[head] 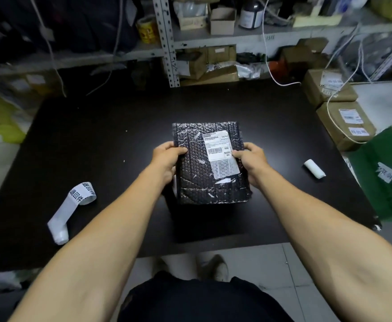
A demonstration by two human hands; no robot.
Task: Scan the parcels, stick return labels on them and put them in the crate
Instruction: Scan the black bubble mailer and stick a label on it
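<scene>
A black bubble-wrap parcel (197, 173) with a white shipping label (218, 149) facing up is held above the middle of the black table (97, 135). My left hand (167, 156) grips its left edge, thumb on top. My right hand (250, 159) grips its right edge, thumb on the label's side. A roll of white return labels (74, 208) with black print lies on the table to the left. A small white roll (314, 168) lies to the right.
Two brown cardboard parcels (329, 87) (346, 122) with labels sit at the table's right rear. A green box (385, 173) stands at the right edge. Metal shelving (167, 43) with boxes and cables rises behind the table. My shoes (213, 268) show on the tiled floor below.
</scene>
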